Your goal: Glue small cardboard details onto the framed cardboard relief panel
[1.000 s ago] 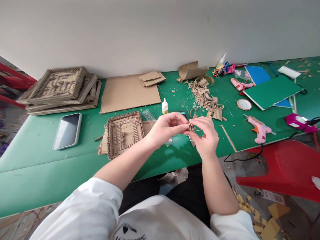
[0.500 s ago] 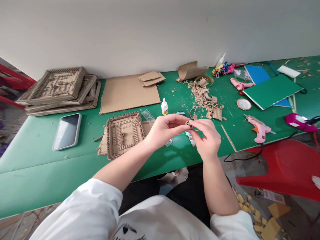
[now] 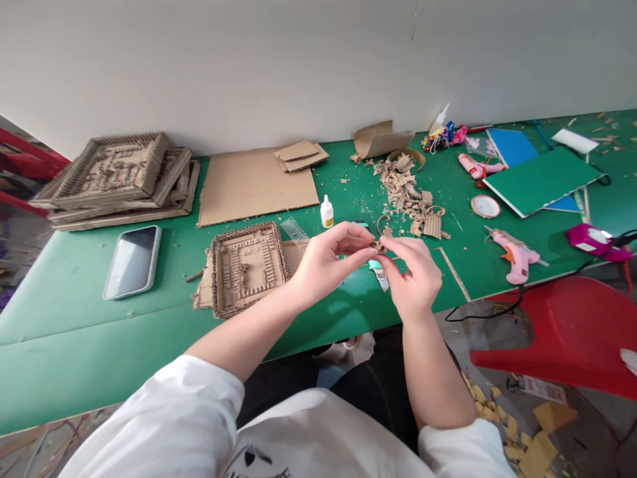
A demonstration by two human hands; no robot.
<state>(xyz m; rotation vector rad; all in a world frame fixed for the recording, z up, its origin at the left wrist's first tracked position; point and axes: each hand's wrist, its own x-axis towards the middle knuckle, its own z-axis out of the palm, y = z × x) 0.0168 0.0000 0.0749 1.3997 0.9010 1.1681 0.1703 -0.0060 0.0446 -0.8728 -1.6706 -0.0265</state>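
Note:
Between my fingertips is a small brown piece of cardboard (image 3: 379, 247), mostly covered by the fingers. My left hand (image 3: 334, 259) pinches it from the left, and my right hand (image 3: 412, 273) pinches it from the right. Below them on the table lies a turquoise-handled cutter (image 3: 377, 267), partly hidden. To the left rests a cardboard tray (image 3: 217, 282) with a ridged rim and small corrugated strips inside. A white glue bottle (image 3: 327, 214) stands upright just beyond my left hand, near a clear ruler (image 3: 294, 229).
Torn cardboard scraps (image 3: 405, 189) are heaped beyond my hands. A phone (image 3: 132, 262) and stacked cardboard frames (image 3: 119, 169) occupy the left, with a flat cardboard sheet (image 3: 253, 192) behind. Rightward are a pink glue gun (image 3: 517, 255), a tape roll (image 3: 486, 206), a green board (image 3: 545, 179) and a red stool (image 3: 572, 332).
My fingers have shifted slightly around the small cardboard piece, which looks turned in the grip. Both hands stay at nearly the same spot over the table.

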